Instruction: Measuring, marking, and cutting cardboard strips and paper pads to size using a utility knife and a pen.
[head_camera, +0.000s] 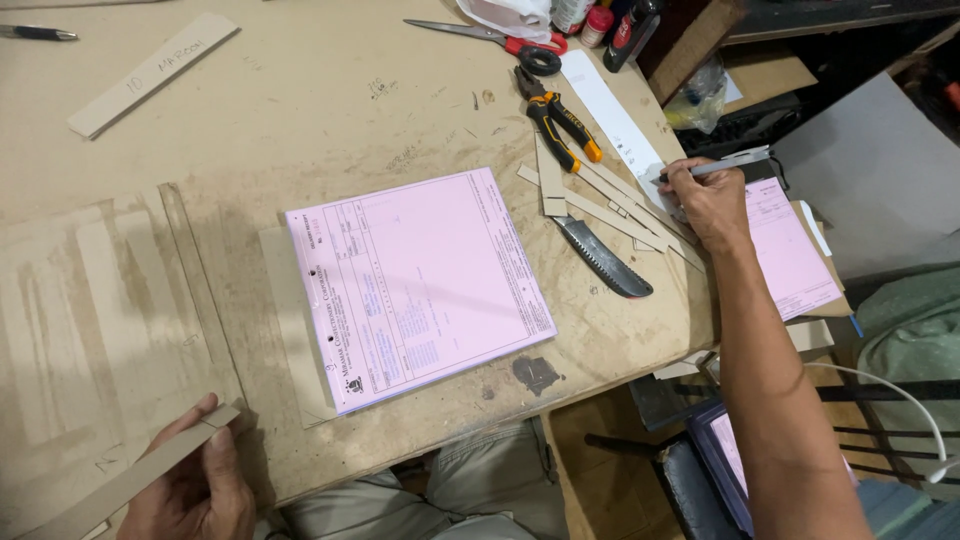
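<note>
My left hand at the bottom left grips a long grey cardboard strip over the worn table. My right hand reaches to the table's right edge and holds a grey pen-like tool, its fingers resting by a pile of thin cardboard strips. A pink printed pad of forms lies in the middle of the table on a cardboard backing.
A dark serrated knife blade lies below the strips. Orange-handled pliers and red-handled scissors sit above. A flat wooden strip and a pen lie at top left. Another pink pad sits beyond the right edge.
</note>
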